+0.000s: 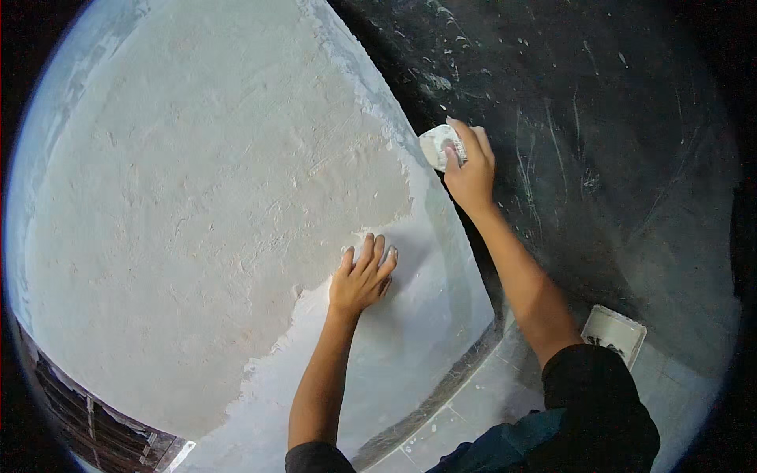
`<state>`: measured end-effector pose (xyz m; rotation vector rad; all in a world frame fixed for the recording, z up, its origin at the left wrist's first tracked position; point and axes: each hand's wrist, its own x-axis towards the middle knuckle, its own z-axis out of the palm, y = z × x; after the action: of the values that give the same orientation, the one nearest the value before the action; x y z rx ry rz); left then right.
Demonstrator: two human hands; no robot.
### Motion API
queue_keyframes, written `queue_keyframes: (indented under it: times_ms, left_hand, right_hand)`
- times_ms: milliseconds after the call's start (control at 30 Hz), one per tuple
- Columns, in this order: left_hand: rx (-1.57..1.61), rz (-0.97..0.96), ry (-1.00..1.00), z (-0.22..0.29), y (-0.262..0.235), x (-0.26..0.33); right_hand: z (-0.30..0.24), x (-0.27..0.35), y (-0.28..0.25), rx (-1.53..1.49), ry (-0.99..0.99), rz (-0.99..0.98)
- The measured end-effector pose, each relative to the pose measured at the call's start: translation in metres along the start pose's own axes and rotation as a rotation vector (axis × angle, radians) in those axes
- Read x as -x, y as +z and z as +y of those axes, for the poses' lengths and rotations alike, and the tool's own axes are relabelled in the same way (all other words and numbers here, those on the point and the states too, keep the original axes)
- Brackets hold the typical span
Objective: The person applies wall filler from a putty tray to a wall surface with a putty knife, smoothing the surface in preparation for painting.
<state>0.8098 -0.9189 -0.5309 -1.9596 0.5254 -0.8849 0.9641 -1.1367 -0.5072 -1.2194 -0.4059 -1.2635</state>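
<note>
A large pale panel (197, 197) fills the left and middle, with a matte greyish coat over most of it and a smoother, whiter area at its lower right. On that whiter area, near the ragged edge of the coat, my left hand (361, 280) rests with its fingers bent and apart, holding nothing I can see. At the panel's right edge my right hand (473, 169) grips a small white, rounded piece (435, 146) smeared with paste, perhaps a scraper. My fingers hide part of it, so its exact kind is unclear.
Dark sheeting or floor (599, 158) with white streaks and spots spreads to the right. A white rectangular tray (617, 331) with dark marks inside lies near my right upper arm. Pale floor tiles (465, 418) show below the panel. Brown slatted material (79, 418) is at the lower left.
</note>
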Motion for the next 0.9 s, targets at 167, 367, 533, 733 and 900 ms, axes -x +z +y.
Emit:
queue_keyframes:
  times_ms: [167,367,533,733,900]
  left_hand:
    - [-0.003,0.003,0.024,-0.001,0.003,0.003]
    - [0.044,-0.025,0.007,0.001,0.002,0.001]
    - [-0.006,0.002,-0.005,-0.002,0.003,-0.001]
    - [0.014,-0.016,0.002,0.000,0.005,0.002]
    - [0.016,-0.044,-0.008,0.000,0.005,0.001]
  right_hand:
    - [-0.017,0.032,0.013,-0.131,-0.178,-0.268]
    - [-0.014,0.044,0.022,-0.208,-0.174,-0.204]
    - [0.012,0.012,0.005,-0.009,0.068,-0.057]
    - [0.003,0.045,0.009,-0.162,-0.013,-0.318]
    - [0.022,0.055,0.006,-0.091,-0.022,-0.136]
